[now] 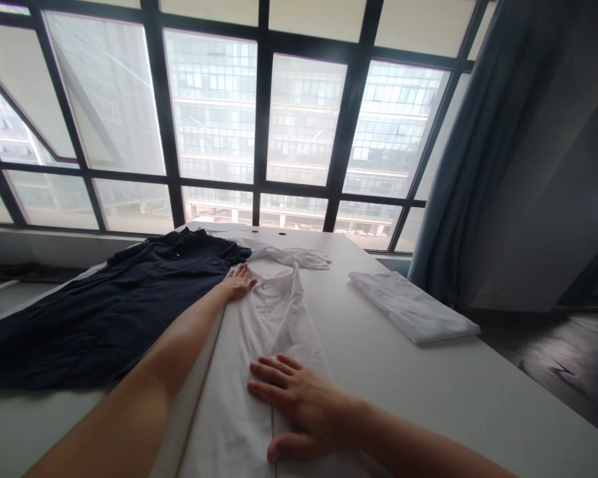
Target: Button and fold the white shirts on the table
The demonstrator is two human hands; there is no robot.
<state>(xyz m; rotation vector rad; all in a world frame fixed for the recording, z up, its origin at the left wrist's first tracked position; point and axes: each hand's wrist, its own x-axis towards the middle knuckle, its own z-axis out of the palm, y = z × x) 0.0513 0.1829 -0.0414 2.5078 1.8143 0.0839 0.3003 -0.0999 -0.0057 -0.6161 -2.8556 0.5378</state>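
A white garment (234,352), partly folded into a long strip, lies lengthwise on the white table in front of me. My left hand (239,282) rests flat at its far left end, fingers stretched out over the fabric. Nearer to me, my right hand (299,401) lies palm down on the middle of the cloth, fingers spread. Just past the far end, a bunched white cloth (299,257) stretches to the right; whether it is part of the same garment I cannot tell. A dark navy garment (129,299) with a collar lies spread out left of my left arm.
A folded white cloth (413,309) sits near the right edge of the white table (458,405). Large black-framed windows (264,119) stand beyond the table. A blue-grey curtain (471,159) hangs at the right, above a dark floor (568,358).
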